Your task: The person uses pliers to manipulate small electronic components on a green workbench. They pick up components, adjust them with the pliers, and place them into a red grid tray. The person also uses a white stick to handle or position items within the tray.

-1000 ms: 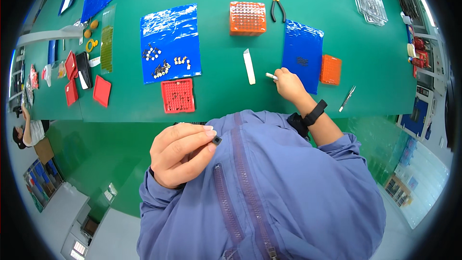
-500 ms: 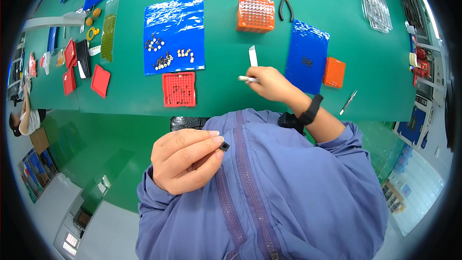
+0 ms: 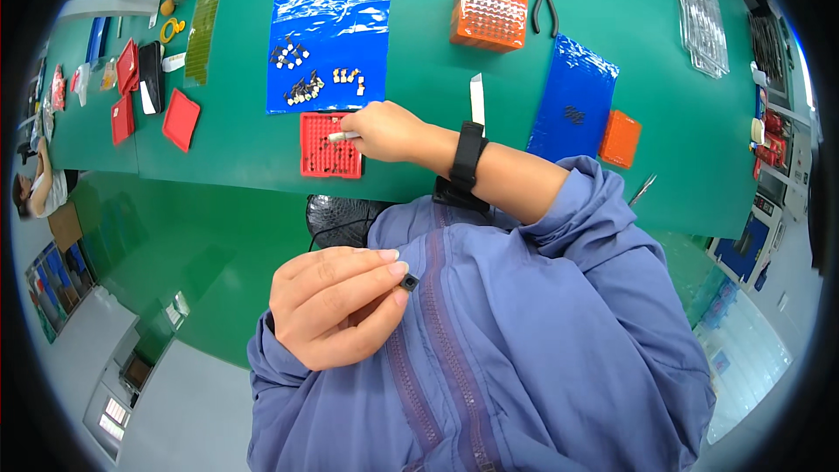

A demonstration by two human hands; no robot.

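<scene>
My left hand (image 3: 336,308) is close to my jacket, its thumb and fingertips pinching a small black square part (image 3: 408,282) with a dark hollow in its face. Stretched out over the table, my right hand (image 3: 390,131) grips a slim whitish pen-like tool (image 3: 343,136). The tool's tip is over the red gridded tray (image 3: 308,157), which holds several small dark pieces; whether it touches one I cannot tell. Behind the tray lies a blue sheet (image 3: 323,22) bearing several small black-and-white parts (image 3: 304,89) and a few cream-coloured ones (image 3: 347,76).
An orange gridded block (image 3: 489,17) and pliers (image 3: 544,9) stand farther back. To the right are another blue sheet (image 3: 577,70) with small dark pieces, an orange tray (image 3: 620,140) and tweezers (image 3: 643,190). A white strip (image 3: 477,98) lies beyond my right wrist. Red lids (image 3: 181,120) are at left.
My right hand has moved left with the pen-like tool, from beside the white strip to over the red tray. My left hand keeps its pinch on the black part. The view has shifted slightly.
</scene>
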